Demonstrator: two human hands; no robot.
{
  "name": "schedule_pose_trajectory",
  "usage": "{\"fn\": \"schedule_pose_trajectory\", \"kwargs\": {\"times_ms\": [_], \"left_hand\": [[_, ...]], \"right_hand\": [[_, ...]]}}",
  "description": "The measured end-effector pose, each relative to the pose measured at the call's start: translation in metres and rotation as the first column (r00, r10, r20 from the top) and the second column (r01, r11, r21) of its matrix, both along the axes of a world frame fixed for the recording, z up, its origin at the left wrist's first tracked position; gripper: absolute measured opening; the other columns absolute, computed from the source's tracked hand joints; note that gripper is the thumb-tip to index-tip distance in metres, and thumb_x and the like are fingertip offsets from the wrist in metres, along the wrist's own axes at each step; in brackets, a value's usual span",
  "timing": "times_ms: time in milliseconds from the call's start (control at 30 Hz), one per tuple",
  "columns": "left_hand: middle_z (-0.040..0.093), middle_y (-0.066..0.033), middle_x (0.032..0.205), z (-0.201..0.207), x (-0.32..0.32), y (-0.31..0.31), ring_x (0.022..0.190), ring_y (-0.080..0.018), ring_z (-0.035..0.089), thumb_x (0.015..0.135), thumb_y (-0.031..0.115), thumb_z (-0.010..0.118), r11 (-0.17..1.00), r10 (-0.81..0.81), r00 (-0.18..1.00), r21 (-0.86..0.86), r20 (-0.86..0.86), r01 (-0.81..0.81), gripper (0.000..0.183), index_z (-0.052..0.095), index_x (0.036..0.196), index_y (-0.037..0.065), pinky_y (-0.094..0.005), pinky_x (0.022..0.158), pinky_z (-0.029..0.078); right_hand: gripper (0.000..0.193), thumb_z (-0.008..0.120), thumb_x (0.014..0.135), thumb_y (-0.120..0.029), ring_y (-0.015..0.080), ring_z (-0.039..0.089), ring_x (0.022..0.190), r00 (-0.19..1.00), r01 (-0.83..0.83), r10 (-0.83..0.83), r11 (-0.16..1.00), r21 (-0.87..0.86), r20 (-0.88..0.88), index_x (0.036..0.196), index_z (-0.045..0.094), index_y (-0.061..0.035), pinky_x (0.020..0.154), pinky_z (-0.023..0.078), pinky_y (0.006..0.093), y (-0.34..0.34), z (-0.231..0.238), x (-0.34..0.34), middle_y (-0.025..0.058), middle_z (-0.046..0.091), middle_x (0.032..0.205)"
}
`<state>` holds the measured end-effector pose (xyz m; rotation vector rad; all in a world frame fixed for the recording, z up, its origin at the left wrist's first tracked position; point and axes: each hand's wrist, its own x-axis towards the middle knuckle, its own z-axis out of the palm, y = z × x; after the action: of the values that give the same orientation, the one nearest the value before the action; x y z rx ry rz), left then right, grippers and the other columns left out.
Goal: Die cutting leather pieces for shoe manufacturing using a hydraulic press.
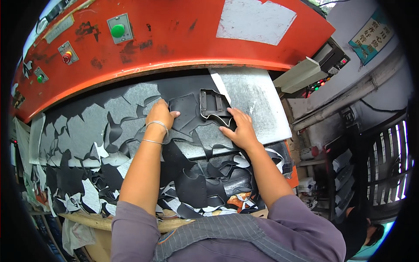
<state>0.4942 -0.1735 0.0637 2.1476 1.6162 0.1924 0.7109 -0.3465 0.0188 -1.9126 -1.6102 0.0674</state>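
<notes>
Grey cutting bed (pixel 257 100): hands flank steel die (pixel 214 105), scraps (pixel 192 192) around.

Hands: two, a left hand (pixel 160 114) and a right hand (pixel 239 130), both laid on one black leather sheet (pixel 185 89). Bangles on the left wrist (pixel 153 133): two. Metal cutting dies (pixel 214 105): one, touching the right hand's fingers. Red press heads (pixel 174 35): one. Push buttons on the press head: three, of which two are green (pixel 117 30) (pixel 39 78) and one is red on a yellow base (pixel 67 56). Grey cutting boards on the desk (pixel 257 105): one. Cut leather scraps (pixel 192 192) in the pile at the near edge: too many and too overlapped for a reliable count.
</notes>
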Motion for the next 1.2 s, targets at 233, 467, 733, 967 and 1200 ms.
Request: {"fn": "schedule_pose_trajectory", "kwargs": {"times_ms": [233, 467, 733, 967, 1200], "left_hand": [[0.063, -0.0128, 0.097, -0.019, -0.007, -0.016, 0.094, -0.0343, 0.060, 0.081, 0.024, 0.070, 0.989, -0.006, 0.975, 0.144, 0.224, -0.027, 0.025, 0.061, 0.095, 0.005, -0.0427, 0.083, 0.048], [0.060, -0.0137, 0.115, 0.009, 0.019, 0.016, 0.112, -0.0317, 0.056, 0.077, 0.033, 0.076, 0.983, -0.163, 0.985, 0.098, 0.055, 0.157, 0.048, 0.062, 0.114, 0.005, -0.0403, 0.095, 0.046], [0.060, -0.0127, 0.093, -0.004, 0.012, 0.022, 0.095, -0.0314, 0.057, 0.079, 0.026, 0.074, 0.970, -0.243, 0.965, 0.046, 0.095, 0.240, 0.026, 0.061, 0.083, 0.004, -0.0399, 0.082, 0.046], [0.046, -0.0083, 0.078, 0.011, -0.071, -0.037, 0.078, -0.0260, 0.044, 0.079, 0.017, 0.065, 0.872, -0.489, 0.663, 0.305, 0.567, 0.383, 0.022, 0.048, 0.076, 0.004, -0.0340, 0.074, 0.037], [0.040, -0.0031, 0.076, 0.001, -0.235, -0.110, 0.068, -0.0120, 0.035, 0.082, 0.016, 0.068, 0.976, 0.003, 0.762, -0.168, 0.647, 0.140, 0.027, 0.044, 0.076, 0.004, -0.0252, 0.060, 0.031]], "right_hand": [[0.059, 0.078, 0.071, -0.028, 0.0382, 0.052, 0.119, 1.000, -0.017, 0.018, 0.998, 0.063, -0.025, 0.121, 0.058, -0.0041, 0.100, 0.040, 0.0441, -0.006, 0.005, 0.007, 0.0257, 0.056, 0.125], [0.056, 0.078, 0.072, -0.026, 0.0406, 0.053, 0.117, 1.000, -0.011, 0.010, 0.999, 0.050, 0.022, 0.120, 0.058, -0.0039, 0.100, 0.041, 0.0443, -0.013, 0.010, 0.009, 0.0262, 0.056, 0.125], [0.053, 0.077, 0.070, -0.024, 0.0408, 0.056, 0.113, 0.998, -0.003, -0.005, 0.992, 0.123, 0.058, 0.116, 0.060, -0.0037, 0.099, 0.042, 0.0455, -0.014, 0.007, 0.004, 0.0268, 0.058, 0.121], [0.052, 0.076, 0.069, -0.025, 0.0411, 0.056, 0.113, 0.998, 0.020, -0.026, 0.993, 0.115, 0.056, 0.114, 0.062, -0.0035, 0.099, 0.042, 0.0457, -0.019, 0.009, 0.009, 0.0274, 0.058, 0.121], [0.053, 0.076, 0.070, -0.027, 0.0410, 0.055, 0.114, 0.995, 0.031, -0.039, 0.995, 0.091, 0.087, 0.116, 0.062, -0.0054, 0.099, 0.042, 0.0454, -0.016, 0.008, 0.006, 0.0278, 0.057, 0.121]]}}
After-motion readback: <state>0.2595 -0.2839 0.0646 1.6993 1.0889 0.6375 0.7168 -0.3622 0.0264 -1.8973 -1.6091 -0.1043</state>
